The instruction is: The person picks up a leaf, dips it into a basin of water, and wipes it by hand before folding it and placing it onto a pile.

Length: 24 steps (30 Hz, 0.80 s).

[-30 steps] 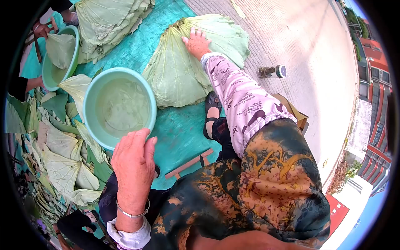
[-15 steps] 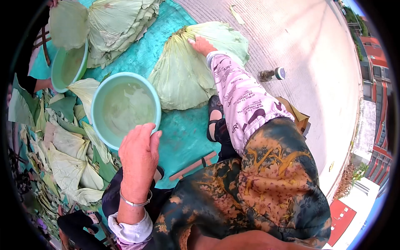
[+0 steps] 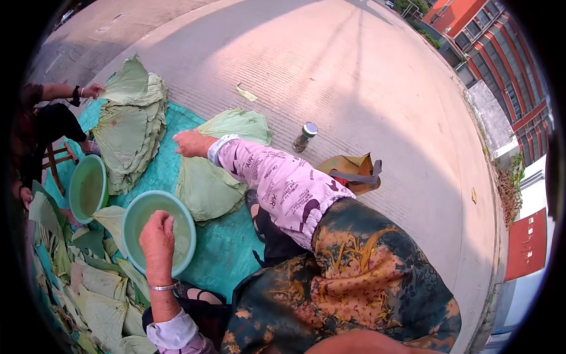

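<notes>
My left hand (image 3: 158, 241) hangs over a pale green basin (image 3: 190, 259) of cloudy water, its fingers curled in and nothing visible in them. A metal bangle circles that wrist. My right hand (image 3: 193, 143) lies over the gathered stem end of a pile of large pale green leaves (image 3: 209, 186), its fingers bent downward and partly hidden. The leaves fan out on a teal sheet (image 3: 219, 253), and one upper leaf (image 3: 240, 125) spreads beyond my forearm.
Across from me a person's hand (image 3: 93, 90) holds a leaf at a taller leaf stack (image 3: 127, 135). Beside it stands a second basin (image 3: 104, 194). Loose leaves (image 3: 97, 301) crowd the left. A lidded jar (image 3: 303, 137) and a brown bag (image 3: 356, 168) stand on the pavement.
The view has swung, showing more pavement and the other person. My left hand's fingers have curled in. My right hand has shifted from the leaf surface to the pile's stem end.
</notes>
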Tool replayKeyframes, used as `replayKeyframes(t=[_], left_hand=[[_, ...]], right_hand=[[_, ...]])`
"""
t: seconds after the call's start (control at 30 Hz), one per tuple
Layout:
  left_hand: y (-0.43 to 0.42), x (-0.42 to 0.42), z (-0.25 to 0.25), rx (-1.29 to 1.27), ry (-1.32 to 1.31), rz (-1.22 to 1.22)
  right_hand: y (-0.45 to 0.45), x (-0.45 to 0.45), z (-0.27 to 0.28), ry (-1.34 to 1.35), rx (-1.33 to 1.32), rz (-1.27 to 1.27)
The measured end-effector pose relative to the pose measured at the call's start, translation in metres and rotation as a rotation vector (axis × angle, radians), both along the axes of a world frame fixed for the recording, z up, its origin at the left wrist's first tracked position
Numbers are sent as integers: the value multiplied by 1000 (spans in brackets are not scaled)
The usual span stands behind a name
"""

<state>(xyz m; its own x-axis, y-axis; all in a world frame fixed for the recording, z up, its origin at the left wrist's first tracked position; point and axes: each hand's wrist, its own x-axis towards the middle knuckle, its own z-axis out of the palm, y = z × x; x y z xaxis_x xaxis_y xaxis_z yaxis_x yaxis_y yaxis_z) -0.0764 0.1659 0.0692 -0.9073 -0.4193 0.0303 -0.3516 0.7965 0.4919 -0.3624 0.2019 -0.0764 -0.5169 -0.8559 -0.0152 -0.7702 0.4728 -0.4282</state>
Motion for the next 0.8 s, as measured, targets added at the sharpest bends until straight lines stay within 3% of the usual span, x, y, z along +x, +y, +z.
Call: replayKeyframes(t=[0.17,0.27,0.43,0.53,0.6,0.8], left_hand=[[-18,8,-3,33,159,-9],[-29,18,-12,37,270,-29],[-30,15,3,56,236,-54],[-26,19,-14,118,308,-44],[-28,22,-49,153,293,-38],[12,39,-90,212,177,-19]], right_hand=[[16,28,35,110,70,172],[38,41,49,133,176,190],[44,28,44,35,217,85],[39,22,37,131,250,67],[25,18,22,181,279,61],[16,28,24,277,184,79]])
